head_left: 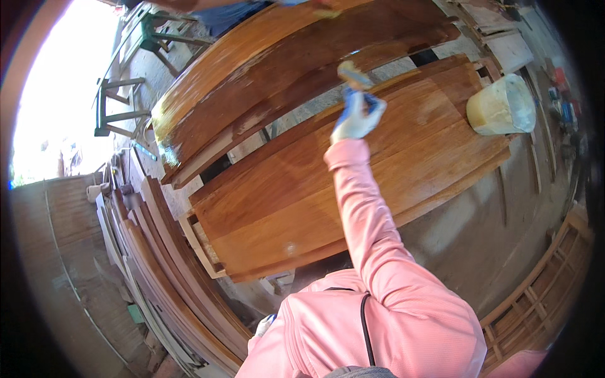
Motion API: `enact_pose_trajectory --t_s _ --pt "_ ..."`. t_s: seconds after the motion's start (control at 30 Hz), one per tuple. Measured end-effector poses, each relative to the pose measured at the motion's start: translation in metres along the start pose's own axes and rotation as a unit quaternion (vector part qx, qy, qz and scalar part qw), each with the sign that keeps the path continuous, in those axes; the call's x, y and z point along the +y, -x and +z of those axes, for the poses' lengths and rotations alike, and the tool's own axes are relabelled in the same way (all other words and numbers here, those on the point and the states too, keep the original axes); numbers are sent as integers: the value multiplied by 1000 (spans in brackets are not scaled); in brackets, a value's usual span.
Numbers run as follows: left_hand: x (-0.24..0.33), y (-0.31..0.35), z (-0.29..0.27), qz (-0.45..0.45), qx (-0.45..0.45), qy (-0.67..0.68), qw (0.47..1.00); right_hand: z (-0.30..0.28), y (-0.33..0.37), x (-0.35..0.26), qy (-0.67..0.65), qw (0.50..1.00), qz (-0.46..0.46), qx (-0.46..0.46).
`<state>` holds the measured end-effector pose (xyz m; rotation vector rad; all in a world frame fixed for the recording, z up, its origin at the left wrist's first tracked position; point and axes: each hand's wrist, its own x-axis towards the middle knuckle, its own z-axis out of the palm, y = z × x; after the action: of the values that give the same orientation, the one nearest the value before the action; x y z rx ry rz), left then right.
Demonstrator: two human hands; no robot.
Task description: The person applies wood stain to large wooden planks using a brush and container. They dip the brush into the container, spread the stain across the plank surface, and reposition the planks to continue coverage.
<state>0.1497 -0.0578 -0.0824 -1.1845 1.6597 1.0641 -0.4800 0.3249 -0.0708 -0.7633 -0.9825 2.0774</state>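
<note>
The gloved right hand (pixel 357 117) has its fingers closed around a brush (pixel 355 75), near the gap between two wooden panels (pixel 296 201). The left hand (pixel 265 325) is mostly hidden; I cannot tell its fingers' state.

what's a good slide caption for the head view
Gloved right hand with a brush over a wooden panel, a bucket near its right end.

Woodworking workshop, stacked planks (pixel 170 277), large brown wooden panels (pixel 283 208)
</note>
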Motion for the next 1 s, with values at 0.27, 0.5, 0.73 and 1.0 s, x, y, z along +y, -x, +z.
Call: enact_pose_trajectory --t_s 0.27,0.5,0.73,1.0 --pt "-20 -67 -57 33 -29 253 966 3 241 54 210 878 -64 -425" --pt "-105 -76 -116 9 -28 115 993 -1 81 15 211 933 -239 -168" --pt "-101 -124 -123 -2 -6 8 1000 31 262 77 381 768 -322 -401" --pt "-85 -127 -160 83 4 95 992 36 228 50 290 860 -130 -400"
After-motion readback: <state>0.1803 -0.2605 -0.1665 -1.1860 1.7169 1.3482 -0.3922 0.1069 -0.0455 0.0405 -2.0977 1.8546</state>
